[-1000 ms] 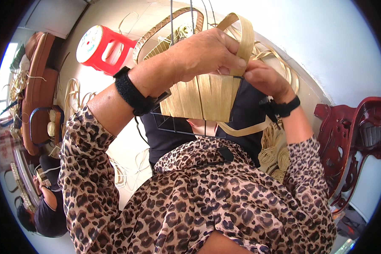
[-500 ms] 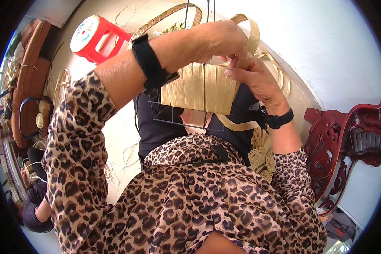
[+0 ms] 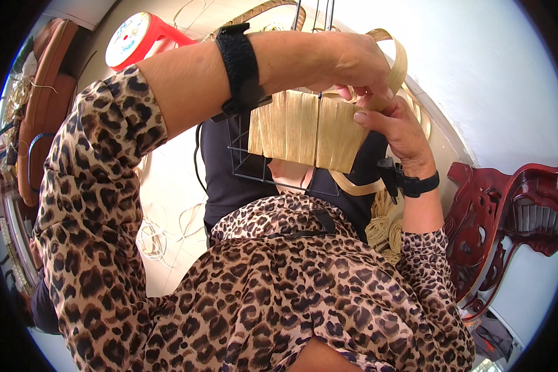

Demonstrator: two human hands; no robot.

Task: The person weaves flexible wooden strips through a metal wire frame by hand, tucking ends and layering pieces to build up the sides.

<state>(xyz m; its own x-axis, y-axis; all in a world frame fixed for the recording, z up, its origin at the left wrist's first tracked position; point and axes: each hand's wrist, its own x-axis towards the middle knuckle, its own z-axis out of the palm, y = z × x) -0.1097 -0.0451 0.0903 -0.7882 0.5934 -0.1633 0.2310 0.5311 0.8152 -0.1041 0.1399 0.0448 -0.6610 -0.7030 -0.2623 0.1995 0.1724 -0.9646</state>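
Observation:
A dark wire frame [image 3: 285,184] rests over my lap. Flat golden straw-like ribbon is wrapped side by side around part of it, forming a panel [image 3: 291,130]. My left hand [image 3: 364,65] reaches across from the left, its fingers closed on the ribbon [image 3: 398,57], which loops up beyond the hand. Just below, my right hand [image 3: 398,127] pinches the same ribbon against the panel's right end, thumb on the near side. The fingertips of both hands meet there and partly hide the ribbon. Another length of ribbon hangs in a curve under the panel.
A red stool [image 3: 144,38] with a pale top stands at the far left. Bundles of straw cord [image 3: 385,226] lie by my right thigh, and loose white cord [image 3: 152,240] on the floor at left. Carved dark-red wooden furniture [image 3: 483,211] stands at right, beside a white wall.
Both hands and the wrapped frame have shifted right. My left forearm reaches further across, and the ribbon loop has moved right with the hands. Both hands keep hold of the ribbon.

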